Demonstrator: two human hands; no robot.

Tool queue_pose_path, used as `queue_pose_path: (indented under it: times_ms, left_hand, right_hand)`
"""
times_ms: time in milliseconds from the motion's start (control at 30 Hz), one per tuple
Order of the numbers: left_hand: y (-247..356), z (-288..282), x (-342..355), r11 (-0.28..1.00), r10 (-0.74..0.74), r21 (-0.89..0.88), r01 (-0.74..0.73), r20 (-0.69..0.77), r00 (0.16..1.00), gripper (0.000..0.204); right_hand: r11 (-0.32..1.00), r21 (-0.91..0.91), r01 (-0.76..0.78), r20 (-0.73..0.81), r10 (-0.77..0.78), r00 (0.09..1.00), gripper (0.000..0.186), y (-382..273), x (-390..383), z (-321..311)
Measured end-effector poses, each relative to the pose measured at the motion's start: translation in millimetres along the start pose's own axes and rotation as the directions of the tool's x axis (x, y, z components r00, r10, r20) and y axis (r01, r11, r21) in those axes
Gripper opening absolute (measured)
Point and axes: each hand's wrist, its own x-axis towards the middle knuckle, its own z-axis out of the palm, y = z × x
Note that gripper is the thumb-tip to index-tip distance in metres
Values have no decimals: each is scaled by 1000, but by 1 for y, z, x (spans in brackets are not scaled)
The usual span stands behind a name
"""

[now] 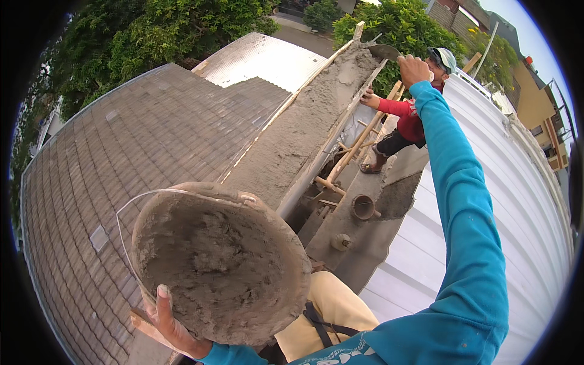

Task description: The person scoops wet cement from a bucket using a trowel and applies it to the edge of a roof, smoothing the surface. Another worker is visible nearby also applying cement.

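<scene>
A wide, mortar-caked bucket (293,258) tilts toward me at the lower left, with wet grey mortar inside. My left hand (173,325) holds it at its lower left edge; one digit shows along the outside and the rest are partly hidden. Far out along the wall top, my right hand (415,71) is closed round the handle of a trowel (384,52). The blade touches or hovers just over the far end of the mortar bed (304,125); I cannot tell which. Boards (359,91) run along both sides of this bed.
Beyond the wall a person (404,115) in red rests a hand on the board. A wooden ladder (347,159) leans below, near a round container (363,207). Brown roof tiles (121,152) slope away left; white corrugated roofing (486,182) lies right. Trees (176,30) stand behind.
</scene>
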Motion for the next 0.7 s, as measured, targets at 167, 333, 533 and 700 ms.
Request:
queue_pose_path:
  times_ms: [167,333,533,700]
  left_hand:
    - [5,3,-6,1000,19,22,-18,-47,999,40]
    - [2,-8,-6,986,48,162,-39,-48,998,42]
    - [1,11,-11,997,5,-78,1,69,998,44]
    - [4,1,-9,1000,2,-20,-1,69,998,48]
  right_hand:
    - [996,85,-26,78,19,997,17,6,21,-58]
    - [1000,3,-18,41,18,999,17,18,20,-54]
    - [994,-22,108,23,-107,994,14,7,20,21]
    - [995,84,49,27,-51,998,15,11,25,-44]
